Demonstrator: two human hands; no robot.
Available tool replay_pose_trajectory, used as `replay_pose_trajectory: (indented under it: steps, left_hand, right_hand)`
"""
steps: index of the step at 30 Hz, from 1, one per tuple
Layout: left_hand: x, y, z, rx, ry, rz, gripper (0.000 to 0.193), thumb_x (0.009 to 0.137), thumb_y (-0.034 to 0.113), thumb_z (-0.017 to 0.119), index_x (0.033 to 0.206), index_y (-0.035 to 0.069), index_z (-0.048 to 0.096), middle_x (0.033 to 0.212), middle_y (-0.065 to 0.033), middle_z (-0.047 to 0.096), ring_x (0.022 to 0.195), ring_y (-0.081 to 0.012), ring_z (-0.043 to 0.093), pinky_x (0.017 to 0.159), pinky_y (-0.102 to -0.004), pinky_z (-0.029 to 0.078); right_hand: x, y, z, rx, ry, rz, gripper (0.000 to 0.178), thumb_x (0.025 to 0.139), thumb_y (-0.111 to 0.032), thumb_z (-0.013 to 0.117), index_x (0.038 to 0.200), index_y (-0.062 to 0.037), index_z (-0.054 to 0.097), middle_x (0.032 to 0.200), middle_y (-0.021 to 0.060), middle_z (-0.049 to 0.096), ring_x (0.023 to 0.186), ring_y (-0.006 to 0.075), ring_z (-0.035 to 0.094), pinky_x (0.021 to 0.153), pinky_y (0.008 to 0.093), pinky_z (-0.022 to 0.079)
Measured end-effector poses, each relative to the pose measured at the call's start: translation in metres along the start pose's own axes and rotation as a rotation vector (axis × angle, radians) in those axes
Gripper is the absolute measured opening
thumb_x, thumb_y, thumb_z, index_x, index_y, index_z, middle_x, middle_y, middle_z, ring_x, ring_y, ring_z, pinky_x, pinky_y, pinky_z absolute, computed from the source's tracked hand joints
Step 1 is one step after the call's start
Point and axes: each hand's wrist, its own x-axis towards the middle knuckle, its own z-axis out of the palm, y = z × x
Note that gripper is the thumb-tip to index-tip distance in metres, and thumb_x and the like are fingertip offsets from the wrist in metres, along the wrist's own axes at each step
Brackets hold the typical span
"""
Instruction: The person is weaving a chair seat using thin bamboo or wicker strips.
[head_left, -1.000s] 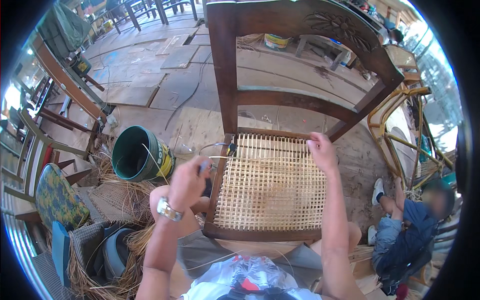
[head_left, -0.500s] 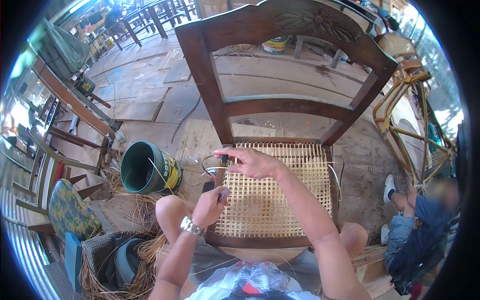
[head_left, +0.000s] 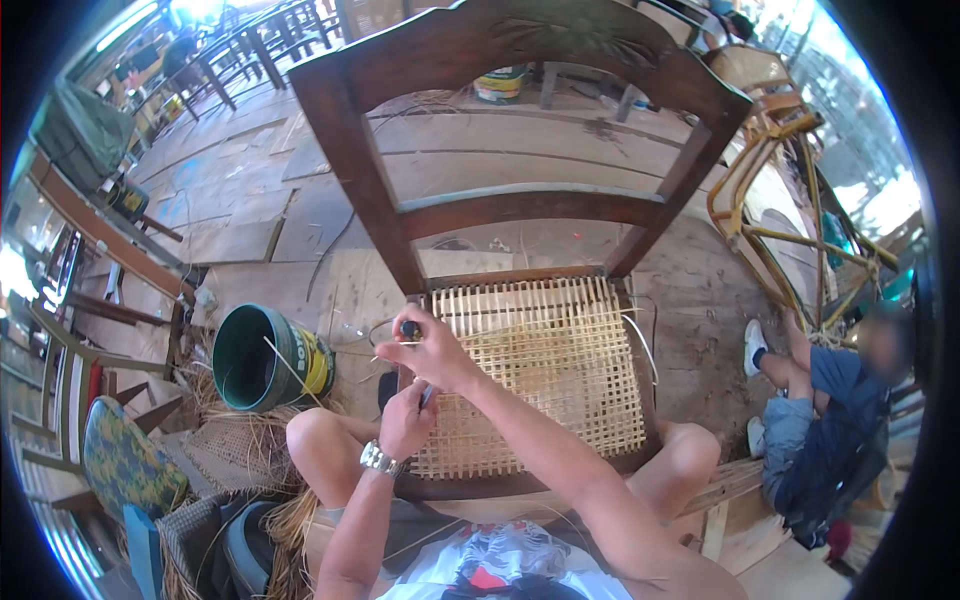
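Observation:
A dark wooden chair [head_left: 530, 206] stands in front of me, its seat an open grid of woven pale cane [head_left: 535, 375]. My right hand [head_left: 440, 352] is over the seat's left edge, its fingers closed round a tool with a black rounded handle [head_left: 410, 328]. A thin cane strand runs by its fingertips. My left hand [head_left: 405, 422], with a metal watch [head_left: 380, 458] on the wrist, is just below and closed on a small greyish object [head_left: 428, 395], mostly hidden in the fist. What the tool's far end touches is hidden.
A green bucket [head_left: 255, 358] lies tilted at the left, a cane strand across its mouth. Loose cane [head_left: 285, 545] and a camouflage-patterned cushion [head_left: 130, 460] are nearby. At the right sits a person in dark clothes [head_left: 825, 430] beside a rattan frame [head_left: 770, 240].
My right hand has closed round the black-handled tool and come down closer to my left hand. The whole view has shifted, moving the chair and bucket leftward in the picture.

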Motion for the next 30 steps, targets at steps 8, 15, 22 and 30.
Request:
replay_pose_trajectory:
  steps: [8, 15, 22, 30]
  left_hand:
    - [0.006, 0.021, 0.026, -0.015, 0.026, 0.004, 0.015, 0.097, 0.019, 0.057, 0.094, 0.007, 0.065, 0.073, -0.0120, 0.065, 0.068, -0.0306, 0.064, 0.063, -0.0411, 0.048]
    - [-0.002, 0.006, -0.011, -0.016, -0.001, -0.011, 0.024, 0.101, 0.022, 0.053, 0.097, 0.003, 0.066, 0.074, -0.0131, 0.066, 0.071, -0.0312, 0.065, 0.068, -0.0405, 0.049]
    - [0.039, 0.024, -0.062, 0.086, 0.073, 0.036, 0.038, 0.103, 0.033, 0.049, 0.098, 0.000, 0.067, 0.081, -0.0168, 0.070, 0.081, -0.0346, 0.069, 0.073, -0.0421, 0.051]
    - [0.074, 0.045, -0.078, 0.134, 0.046, 0.030, 0.033, 0.100, 0.028, 0.052, 0.097, -0.003, 0.064, 0.080, -0.0229, 0.068, 0.077, -0.0425, 0.066, 0.069, -0.0471, 0.050]
  right_hand:
    - [0.111, -0.202, -0.114, 0.097, -0.164, -0.562, 0.041, 0.090, -0.042, 0.074, 0.078, -0.0050, 0.061, 0.063, -0.0013, 0.053, 0.057, 0.0064, 0.048, 0.050, 0.0260, 0.037]
    - [-0.056, -0.198, -0.338, -0.089, 0.177, 0.218, 0.039, 0.106, -0.013, 0.046, 0.143, -0.0055, 0.043, 0.133, 0.0078, 0.056, 0.103, 0.0107, 0.055, 0.077, 0.0244, 0.048]
    - [-0.542, -0.039, -0.382, -0.905, 0.459, 1.137, 0.048, 0.101, -0.025, 0.053, 0.139, 0.0035, 0.046, 0.137, 0.0283, 0.053, 0.127, 0.0416, 0.051, 0.107, 0.0438, 0.039]
    - [-0.630, 0.013, -0.298, -1.141, -0.068, 1.731, 0.045, 0.094, -0.032, 0.061, 0.121, 0.0040, 0.059, 0.126, 0.0263, 0.060, 0.116, 0.0428, 0.058, 0.099, 0.0474, 0.047]
